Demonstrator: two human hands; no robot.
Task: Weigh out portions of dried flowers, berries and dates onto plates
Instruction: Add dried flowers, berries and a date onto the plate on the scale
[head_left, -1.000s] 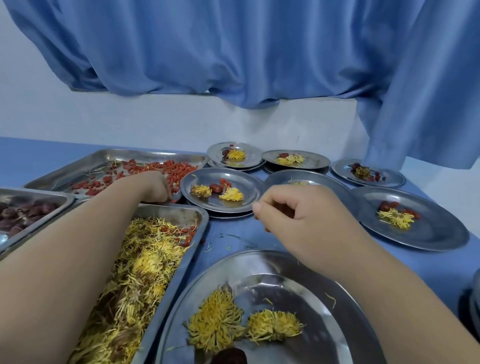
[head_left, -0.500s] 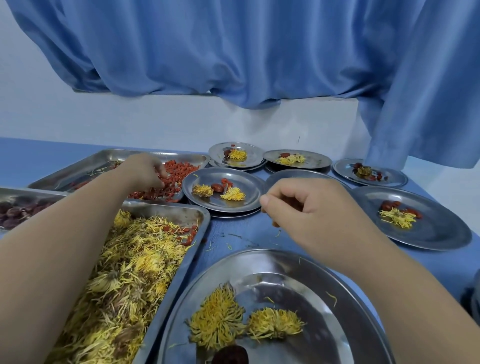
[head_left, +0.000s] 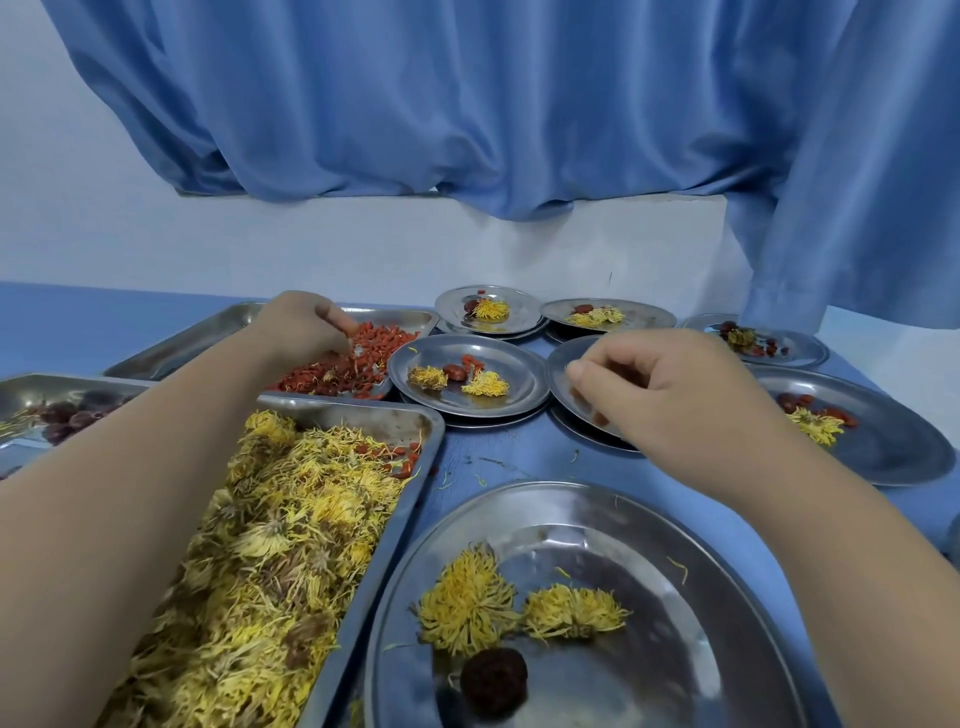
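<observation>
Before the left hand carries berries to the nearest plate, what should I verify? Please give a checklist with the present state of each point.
1. Left hand reaches the berries in the berry tray: ok.
2. Berries actually gripped: cannot tell, hidden under the hand.
3. Near plate carries two flowers and one date: ok.
4. Near plate has berries: not ok, none visible.
5. Right hand holds nothing: cannot tell, it is curled over a farther plate.
</observation>
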